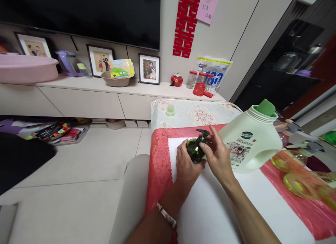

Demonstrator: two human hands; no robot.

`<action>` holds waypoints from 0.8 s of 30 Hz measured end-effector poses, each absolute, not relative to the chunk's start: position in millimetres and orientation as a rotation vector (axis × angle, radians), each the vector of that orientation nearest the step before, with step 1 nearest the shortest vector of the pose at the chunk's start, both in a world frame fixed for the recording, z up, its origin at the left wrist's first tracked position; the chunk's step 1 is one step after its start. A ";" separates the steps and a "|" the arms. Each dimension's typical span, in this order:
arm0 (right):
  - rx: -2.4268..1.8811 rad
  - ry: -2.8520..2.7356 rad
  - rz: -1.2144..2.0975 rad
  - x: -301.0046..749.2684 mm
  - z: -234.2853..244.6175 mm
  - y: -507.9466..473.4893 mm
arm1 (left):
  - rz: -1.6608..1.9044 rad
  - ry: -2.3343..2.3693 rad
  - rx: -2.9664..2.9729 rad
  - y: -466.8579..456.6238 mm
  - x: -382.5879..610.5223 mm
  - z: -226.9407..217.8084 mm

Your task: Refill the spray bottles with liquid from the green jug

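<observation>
A small dark green pump bottle [194,150] stands on a white cloth [210,209] laid over a red tablecloth. My left hand [186,166] is wrapped around the bottle's body from the left. My right hand [217,156] pinches the bottle's black pump head [203,135] with its fingertips. Just to the right stands a big white detergent jug [249,144] with a printed label and a green funnel [265,107] in its open mouth.
A green cap [170,110] lies on the floral cloth at the table's far end. Yellow-green spray bottles [301,167] lie at the right. Behind is a low cabinet [110,97] with photo frames, jars and a pink basin [26,67]. Tiled floor lies to the left.
</observation>
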State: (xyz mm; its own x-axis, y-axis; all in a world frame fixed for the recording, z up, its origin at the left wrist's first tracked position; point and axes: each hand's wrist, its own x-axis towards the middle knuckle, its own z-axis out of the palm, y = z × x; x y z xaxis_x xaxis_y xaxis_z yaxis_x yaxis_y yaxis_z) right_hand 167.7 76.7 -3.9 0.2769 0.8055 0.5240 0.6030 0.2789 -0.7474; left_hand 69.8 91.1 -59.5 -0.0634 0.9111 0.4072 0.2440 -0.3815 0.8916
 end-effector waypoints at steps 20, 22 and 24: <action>-1.443 -1.377 0.298 163.8 -0.4 74.4 | 1.489 1.232 1.648 90.3 67.8 -56.7; -1.362 -1.363 0.420 162.8 -1.9 72.3 | 1.470 1.247 1.649 90.5 67.9 -57.4; -1.322 -1.340 0.477 161.5 -4.2 72.6 | 1.449 1.264 1.642 90.9 68.3 -58.6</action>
State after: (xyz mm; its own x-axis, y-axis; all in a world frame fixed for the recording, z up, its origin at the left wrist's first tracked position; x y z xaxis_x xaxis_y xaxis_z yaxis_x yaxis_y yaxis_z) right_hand 161.5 72.6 -4.2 0.2685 0.8691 0.4155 0.4113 0.2866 -0.8653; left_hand 68.3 90.9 -58.6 -0.0514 0.9200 0.3884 0.2605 -0.3631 0.8946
